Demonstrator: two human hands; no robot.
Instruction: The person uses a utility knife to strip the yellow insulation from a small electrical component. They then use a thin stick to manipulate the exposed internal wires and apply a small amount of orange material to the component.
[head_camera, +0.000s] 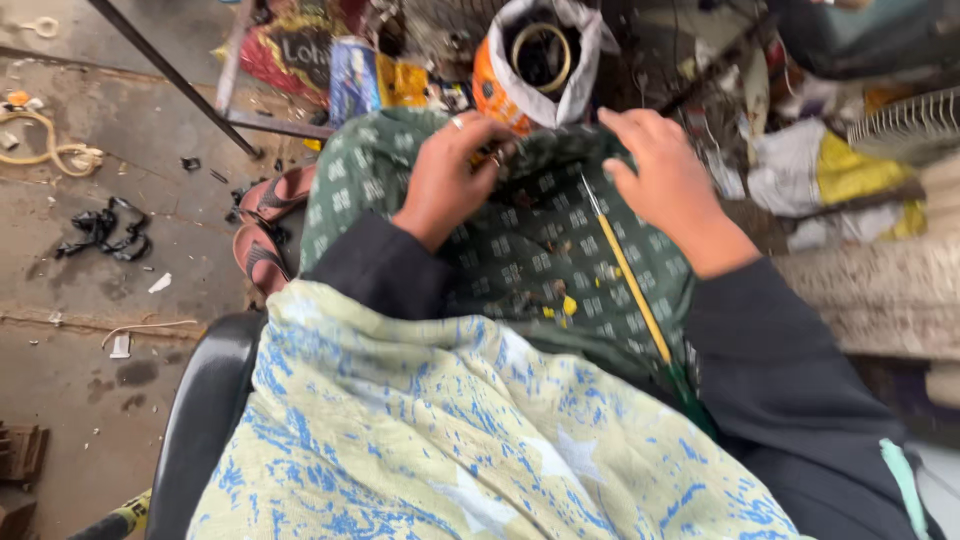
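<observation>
two bare hands work over a lap covered in green patterned cloth. at the far left of the floor lies a pale loop of cord, then black scraps, then a pair of reddish sandals by the cloth's left edge. the left hand, a ring on one finger, is curled with fingertips pinched on something small at the cloth's far edge; what it pinches is too small to tell. a thin yellow stick lies slanted across the lap, its far tip near the right hand, which presses flat on the cloth's far right edge, fingers bent, gripping nothing i can make out. small yellow bits sit mid-lap. beyond the hands stands an orange bag with a white lining. a blue-and-cream cloth covers the near side.
</observation>
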